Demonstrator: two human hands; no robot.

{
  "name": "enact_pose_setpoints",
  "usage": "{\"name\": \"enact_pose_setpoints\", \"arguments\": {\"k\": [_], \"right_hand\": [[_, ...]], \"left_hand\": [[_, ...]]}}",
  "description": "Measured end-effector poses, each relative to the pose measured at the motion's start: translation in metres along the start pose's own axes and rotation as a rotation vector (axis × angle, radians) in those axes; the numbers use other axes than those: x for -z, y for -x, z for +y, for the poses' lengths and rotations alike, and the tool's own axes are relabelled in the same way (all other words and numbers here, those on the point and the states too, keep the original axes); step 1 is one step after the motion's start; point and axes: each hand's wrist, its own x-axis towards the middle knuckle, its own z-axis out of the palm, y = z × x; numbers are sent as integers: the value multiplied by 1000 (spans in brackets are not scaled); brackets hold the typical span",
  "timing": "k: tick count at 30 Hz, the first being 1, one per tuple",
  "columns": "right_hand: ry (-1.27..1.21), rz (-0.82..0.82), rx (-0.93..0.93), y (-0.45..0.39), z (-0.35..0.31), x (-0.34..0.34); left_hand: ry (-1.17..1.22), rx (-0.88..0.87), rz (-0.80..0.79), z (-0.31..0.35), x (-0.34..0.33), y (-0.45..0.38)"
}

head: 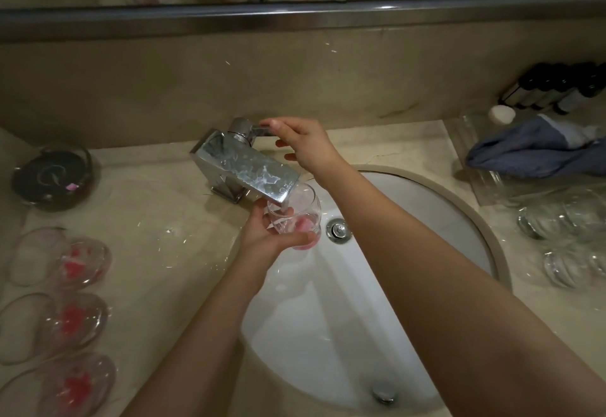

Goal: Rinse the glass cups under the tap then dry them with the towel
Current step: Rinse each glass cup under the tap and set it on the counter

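Nearest me is the white sink [328, 334], with my two forearms reaching over it toward the tap. My left hand [265, 236] holds a glass cup [293, 216] just under the spout of the tap [249, 167], above the basin near the drain plug [337, 229]. My fingers curl round its lower bowl, thumb across the front, so the grip is on the widest part. The cup is tilted, its long axis leaning up and away to the right, mouth toward the spout and base toward my palm. Something pink shows in its bottom.

I judge the cup to be light, stiff and fragile, and slick once wet. A full wrap round the bowl seems safer than pinching the thin rim, and I should keep it from knocking the metal spout.

Further out, my right hand [301, 144] is at the tap lever [262, 129], thumb on top of it and fingers loosely spread below; I cannot tell whether water is running.

On the surface [157, 220] to my left lie three more cups [72, 318] with red residue, on their sides. To my right stand clear glasses [564, 220], and beyond them the blue towel [537, 151] rests on a clear tray, well apart from the sink.
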Motion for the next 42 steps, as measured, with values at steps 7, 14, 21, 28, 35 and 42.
{"name": "enact_pose_setpoints", "arguments": {"k": [7, 14, 21, 28, 35, 42], "right_hand": [[-176, 30, -118, 20, 14, 7], [-231, -104, -591, 64, 67, 22], [-614, -247, -657, 82, 76, 23], [-398, -112, -434, 81, 82, 34], [-453, -163, -308, 76, 82, 41], [-355, -274, -530, 71, 67, 51]], "left_hand": [[11, -27, 24, 1, 0, -8], [82, -63, -64, -8, 2, -10], [36, -106, -121, -6, 4, -8], [-357, -302, -57, 10, 4, 1], [16, -66, -204, 27, -10, -2], [-73, -112, -241, 27, -7, -13]]}}
